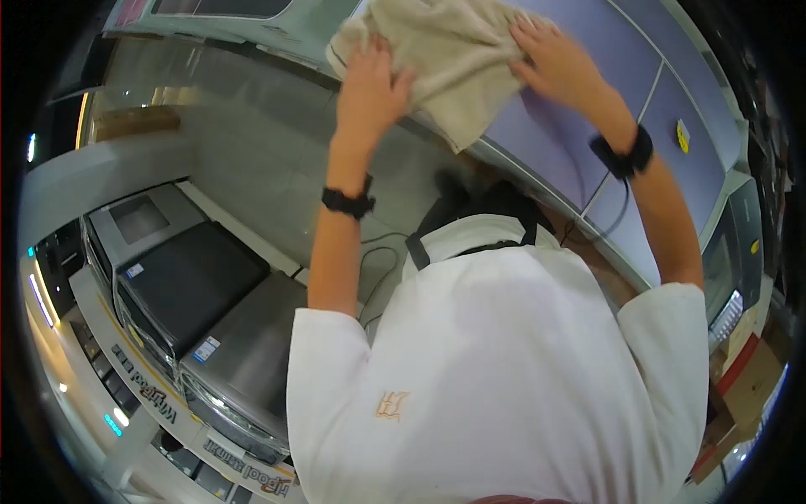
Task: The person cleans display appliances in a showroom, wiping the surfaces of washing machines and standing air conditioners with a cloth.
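Note:
A beige cloth (pixel 457 63) lies bunched and wrinkled over the edge of a pale purple panelled surface (pixel 546 143), one corner hanging down towards me. My left hand (pixel 372 91) grips the left part of the cloth, thumb pointing inward. On the cloth's right edge is my right hand (pixel 564 69), slightly blurred, its fingers closed over the fabric. Each wrist wears a black band. A thin cable hangs from the right band.
Grey and black appliances with stickers (pixel 201 277) stand in a row at the left, above upside-down brand lettering. A dark appliance (pixel 735 244) and a cardboard box (pixel 747 386) are at the right. A yellow sticker (pixel 683 136) marks the purple surface. Cables lie on the floor (pixel 277 168).

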A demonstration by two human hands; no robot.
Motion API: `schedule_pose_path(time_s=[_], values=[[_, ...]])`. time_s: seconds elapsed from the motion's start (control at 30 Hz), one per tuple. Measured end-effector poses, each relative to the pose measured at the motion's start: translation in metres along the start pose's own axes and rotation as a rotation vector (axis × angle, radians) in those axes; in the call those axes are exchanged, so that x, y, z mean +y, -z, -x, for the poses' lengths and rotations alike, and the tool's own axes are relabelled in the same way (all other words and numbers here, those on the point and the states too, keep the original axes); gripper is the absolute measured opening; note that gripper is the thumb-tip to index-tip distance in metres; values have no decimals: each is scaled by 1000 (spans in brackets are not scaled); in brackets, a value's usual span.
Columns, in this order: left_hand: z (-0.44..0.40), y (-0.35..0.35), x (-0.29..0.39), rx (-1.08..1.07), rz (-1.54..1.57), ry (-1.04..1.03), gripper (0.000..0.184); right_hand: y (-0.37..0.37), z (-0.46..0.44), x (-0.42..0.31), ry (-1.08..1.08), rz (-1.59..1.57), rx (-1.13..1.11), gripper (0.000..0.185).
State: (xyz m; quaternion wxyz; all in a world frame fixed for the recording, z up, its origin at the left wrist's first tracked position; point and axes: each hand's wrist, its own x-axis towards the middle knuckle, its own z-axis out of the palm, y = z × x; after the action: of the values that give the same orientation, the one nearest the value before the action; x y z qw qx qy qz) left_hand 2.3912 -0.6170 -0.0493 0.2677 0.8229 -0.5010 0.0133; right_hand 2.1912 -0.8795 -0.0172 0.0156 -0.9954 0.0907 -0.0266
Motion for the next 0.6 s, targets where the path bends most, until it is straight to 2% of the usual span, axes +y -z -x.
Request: schedule_pose_path(time_s=[0.13, 0.27, 0.3, 0.37, 0.47, 0.53, 0.6], values=[[60, -10, 51, -15, 66, -89, 70, 39, 98, -38, 167, -181, -128, 61], [57, -14, 90, -86, 72, -170, 70, 27, 113, 19, -28, -41, -177, 50], [47, -18, 93, -99, 55, -211, 70, 20, 93, 46, -80, 25, -134, 48], [15, -27, 86, -119, 117, -255, 67, 11, 47, 86, -172, -64, 9, 49], [-23, -38, 79, -133, 154, -271, 62, 55, -9, 39, -500, -109, -356, 44], [-33, -45, 87, -143, 106, -219, 55, 42, 9, 20, -293, -80, -270, 44], [-23, -57, 95, -8, 27, -268, 55, 26, 41, -10, -59, -54, -127, 44]])
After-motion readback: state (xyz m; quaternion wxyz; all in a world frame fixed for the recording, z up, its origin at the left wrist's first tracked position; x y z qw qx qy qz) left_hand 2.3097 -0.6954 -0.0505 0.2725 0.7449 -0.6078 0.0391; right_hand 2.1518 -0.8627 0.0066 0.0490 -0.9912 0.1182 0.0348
